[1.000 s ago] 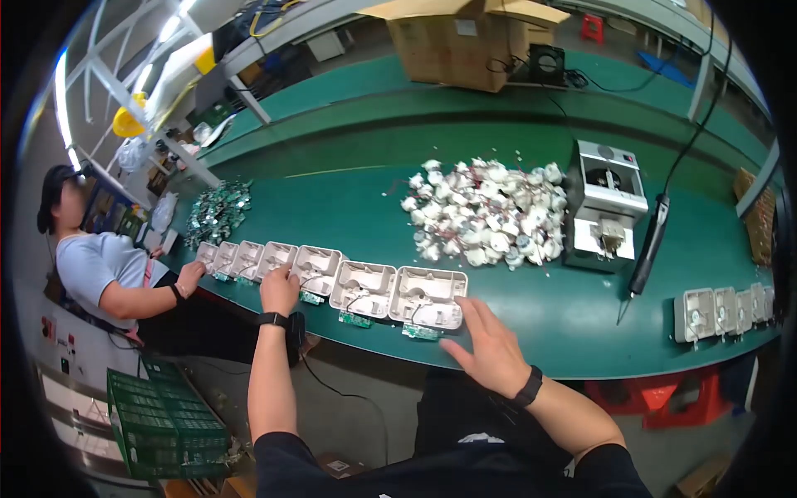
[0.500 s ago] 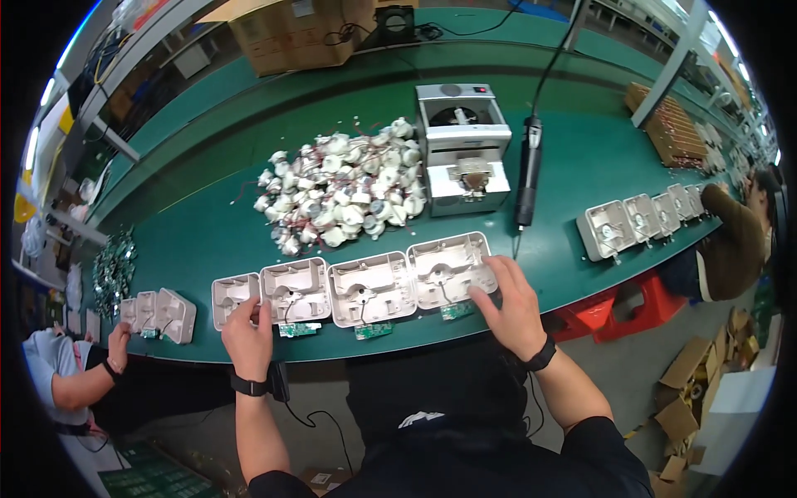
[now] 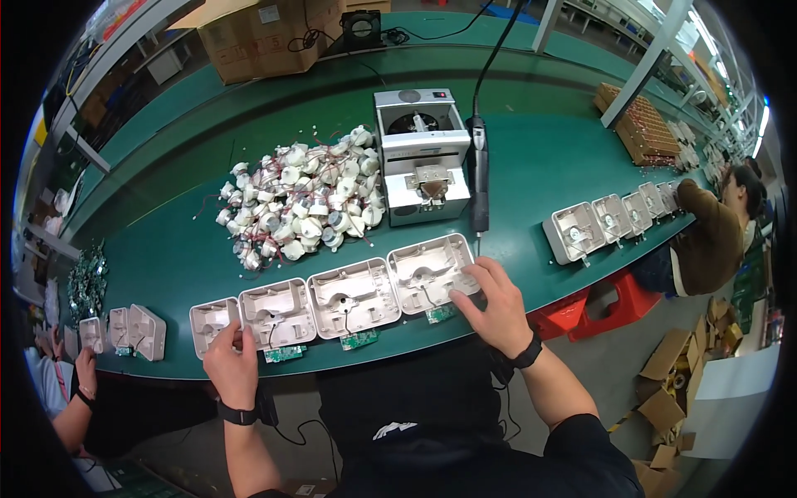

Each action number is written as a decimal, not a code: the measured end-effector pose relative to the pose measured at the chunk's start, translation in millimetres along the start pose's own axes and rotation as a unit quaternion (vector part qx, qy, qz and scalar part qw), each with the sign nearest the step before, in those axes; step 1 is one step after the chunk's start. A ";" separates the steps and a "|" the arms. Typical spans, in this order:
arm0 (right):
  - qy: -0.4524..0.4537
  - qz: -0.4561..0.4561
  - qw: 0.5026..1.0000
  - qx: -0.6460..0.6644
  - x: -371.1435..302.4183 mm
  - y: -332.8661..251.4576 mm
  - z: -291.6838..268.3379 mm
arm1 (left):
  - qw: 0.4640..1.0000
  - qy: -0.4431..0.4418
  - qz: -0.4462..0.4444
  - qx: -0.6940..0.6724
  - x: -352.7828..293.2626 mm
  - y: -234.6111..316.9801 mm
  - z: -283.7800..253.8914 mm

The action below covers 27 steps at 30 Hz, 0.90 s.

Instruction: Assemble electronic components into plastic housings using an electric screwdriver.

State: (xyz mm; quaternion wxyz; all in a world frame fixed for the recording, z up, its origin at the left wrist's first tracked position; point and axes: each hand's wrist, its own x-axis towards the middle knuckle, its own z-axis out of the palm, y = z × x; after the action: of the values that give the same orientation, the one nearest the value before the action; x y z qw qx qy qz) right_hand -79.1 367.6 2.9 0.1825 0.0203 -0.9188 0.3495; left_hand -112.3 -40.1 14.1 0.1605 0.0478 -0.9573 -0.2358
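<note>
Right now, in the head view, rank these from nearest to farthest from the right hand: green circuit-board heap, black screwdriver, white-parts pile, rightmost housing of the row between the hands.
1. Rightmost housing, at the right hand.
2. Black screwdriver, beyond the hand.
3. White-parts pile, left, beyond the row.
4. Green circuit-board heap, far left.

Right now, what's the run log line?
four casings: in a row | left hand: at left end | right hand: at right end | beyond: pile of white parts
</note>
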 end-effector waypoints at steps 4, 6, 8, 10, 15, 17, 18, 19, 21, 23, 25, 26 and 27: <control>0.022 -0.019 0.999 -0.037 4.9 7.0 -1.4 | 1.000 0.003 0.027 -0.012 -5.6 0.7 3.9; 0.021 -0.013 0.999 -0.046 6.0 13.6 -9.5 | 0.999 -0.002 0.034 -0.014 -6.8 7.8 10.9; 0.021 -0.017 0.999 -0.043 7.7 17.0 -14.7 | 0.998 -0.010 0.052 -0.012 -7.2 19.0 8.2; 0.024 0.010 0.998 -0.051 7.1 19.2 -17.6 | 0.998 -0.015 0.054 0.004 -8.2 29.5 0.9; 0.033 0.001 0.999 -0.024 6.3 19.1 -22.4 | 0.996 -0.056 0.058 0.031 21.6 34.8 -18.6; 0.092 0.054 0.994 -0.014 2.4 25.0 -25.5 | 0.997 -0.050 0.062 0.024 51.5 32.6 -26.1; 0.121 0.081 0.989 -0.007 -0.7 27.7 -27.0 | 0.997 -0.037 0.070 0.011 72.0 28.2 -29.0; 0.121 0.076 0.990 -0.002 -5.0 32.6 -26.2 | 0.995 -0.032 0.089 0.035 92.3 18.0 -28.1; 0.190 0.085 0.977 0.042 -10.9 48.2 -16.9 | 0.991 -0.025 0.110 0.071 137.4 -2.6 -19.8; 0.228 0.087 0.967 0.068 -20.6 57.2 -9.6 | 0.990 -0.021 0.113 0.085 176.9 -22.6 -5.2; 0.213 0.146 0.959 0.114 -29.2 64.1 -2.5 | 0.986 -0.135 0.070 0.072 209.6 -40.1 11.6; 0.207 0.176 0.953 0.135 -31.1 67.2 -0.1 | 0.986 -0.129 0.074 0.073 221.3 -41.5 22.8; 0.212 0.173 0.952 0.140 -31.4 68.5 2.0 | 0.983 -0.145 0.082 0.080 231.7 -41.1 32.5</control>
State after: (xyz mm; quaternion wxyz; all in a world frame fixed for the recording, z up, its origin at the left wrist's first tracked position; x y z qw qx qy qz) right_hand -61.7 415.2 -52.9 0.3051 -0.1879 -0.7905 0.4967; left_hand -341.1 -101.1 33.6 0.0345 -0.0533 -0.9867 -0.1493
